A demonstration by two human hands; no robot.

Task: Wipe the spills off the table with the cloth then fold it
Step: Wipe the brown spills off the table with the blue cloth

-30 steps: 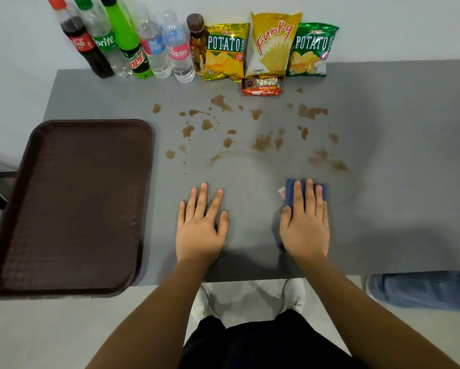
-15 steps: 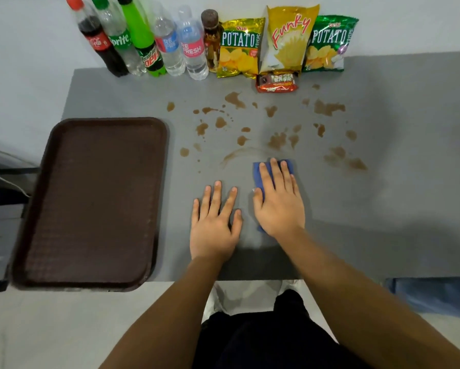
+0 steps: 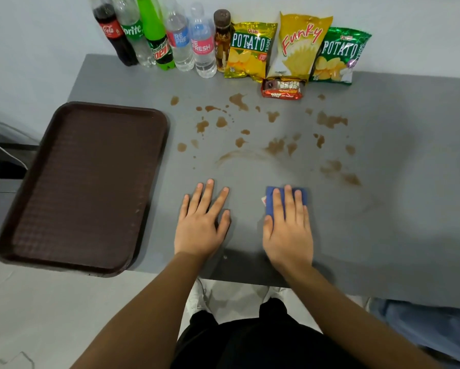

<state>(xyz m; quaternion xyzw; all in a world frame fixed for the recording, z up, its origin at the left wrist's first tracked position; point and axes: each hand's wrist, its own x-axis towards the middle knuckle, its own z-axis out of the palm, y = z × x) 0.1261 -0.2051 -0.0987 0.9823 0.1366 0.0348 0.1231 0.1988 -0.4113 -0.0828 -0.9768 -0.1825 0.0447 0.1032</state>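
Observation:
A small blue cloth [image 3: 271, 199] lies flat on the grey table [image 3: 396, 209] near the front edge. My right hand [image 3: 287, 230] presses on it with straight fingers and covers most of it. My left hand [image 3: 201, 222] rests flat on the bare table to the left, fingers spread. Several brown spills [image 3: 275, 146] dot the table beyond both hands, with a smeared streak [image 3: 239, 155] just ahead of them.
A dark brown tray [image 3: 88, 182] lies at the table's left end, overhanging the front edge. Along the back wall stand several drink bottles [image 3: 167, 35] and three chip bags [image 3: 300, 46], with a snack pack [image 3: 282, 89] in front of them.
My right hand slid the cloth to the left toward my left hand, then back to the right and slightly nearer. My left hand stayed flat in place.

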